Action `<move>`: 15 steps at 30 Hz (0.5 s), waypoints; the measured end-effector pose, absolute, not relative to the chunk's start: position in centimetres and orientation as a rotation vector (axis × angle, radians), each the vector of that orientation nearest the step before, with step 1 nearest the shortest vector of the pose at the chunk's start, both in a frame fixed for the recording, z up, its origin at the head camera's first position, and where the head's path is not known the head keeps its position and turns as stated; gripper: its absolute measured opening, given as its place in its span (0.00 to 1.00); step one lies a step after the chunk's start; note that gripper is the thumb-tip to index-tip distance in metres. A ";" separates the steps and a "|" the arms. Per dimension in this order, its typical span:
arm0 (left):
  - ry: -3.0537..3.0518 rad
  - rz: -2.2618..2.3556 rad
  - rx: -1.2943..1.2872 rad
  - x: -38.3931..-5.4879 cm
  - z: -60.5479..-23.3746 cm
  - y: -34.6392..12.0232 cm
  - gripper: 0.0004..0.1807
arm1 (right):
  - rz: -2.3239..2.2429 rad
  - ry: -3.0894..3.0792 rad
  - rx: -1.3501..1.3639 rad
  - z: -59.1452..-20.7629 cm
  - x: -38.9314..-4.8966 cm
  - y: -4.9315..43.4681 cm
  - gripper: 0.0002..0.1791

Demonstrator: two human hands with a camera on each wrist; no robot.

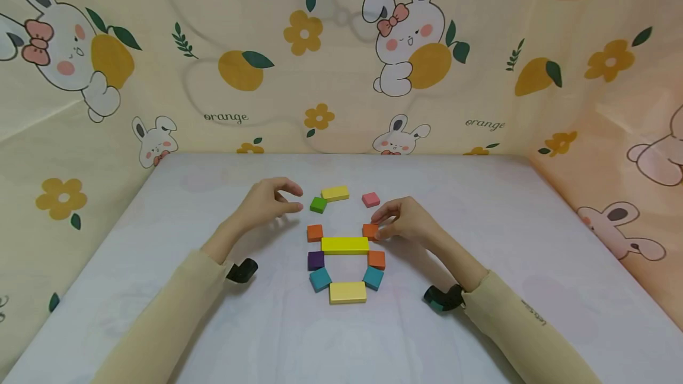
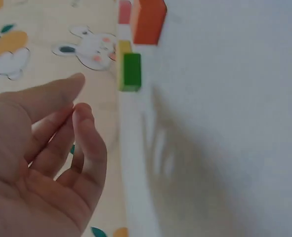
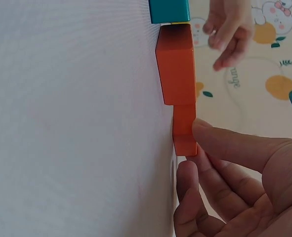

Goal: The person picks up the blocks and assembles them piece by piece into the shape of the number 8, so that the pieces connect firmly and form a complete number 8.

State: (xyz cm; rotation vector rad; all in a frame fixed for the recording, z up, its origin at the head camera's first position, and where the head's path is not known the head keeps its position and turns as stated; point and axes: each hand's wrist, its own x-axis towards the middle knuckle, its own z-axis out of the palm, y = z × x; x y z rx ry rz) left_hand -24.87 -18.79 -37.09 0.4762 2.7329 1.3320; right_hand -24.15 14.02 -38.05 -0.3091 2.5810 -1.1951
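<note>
My right hand [image 1: 408, 219] pinches an orange block [image 1: 369, 231] at the upper right of the block arrangement; in the right wrist view, thumb and fingers are at that orange block [image 3: 185, 129]. My left hand [image 1: 264, 201] hovers with loosely bent fingers, holding nothing, left of a green block [image 1: 318, 205]. A long yellow block [image 1: 344, 246] lies in the middle of the arrangement. Around it sit another orange block [image 1: 315, 233] on the left, a purple block [image 1: 316, 261], and a lower right orange block [image 1: 376, 260].
Two teal blocks [image 1: 320, 280] slant toward a pale yellow block [image 1: 348, 293] at the near end. Farther back lie a yellow block [image 1: 335, 194] and a pink block [image 1: 370, 199]. A patterned cloth [image 1: 341, 76] stands behind the white table [image 1: 453, 182].
</note>
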 end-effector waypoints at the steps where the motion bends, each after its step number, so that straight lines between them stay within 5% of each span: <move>1: 2.714 1.336 0.469 -25.3 -37.3 -18.8 0.19 | -1.193 2.582 -0.314 -38.0 -24.2 14.0 0.13; 15: 2.452 1.440 0.454 -28.8 -38.7 -18.5 0.21 | -1.241 2.548 -0.281 -38.0 -24.2 13.9 0.14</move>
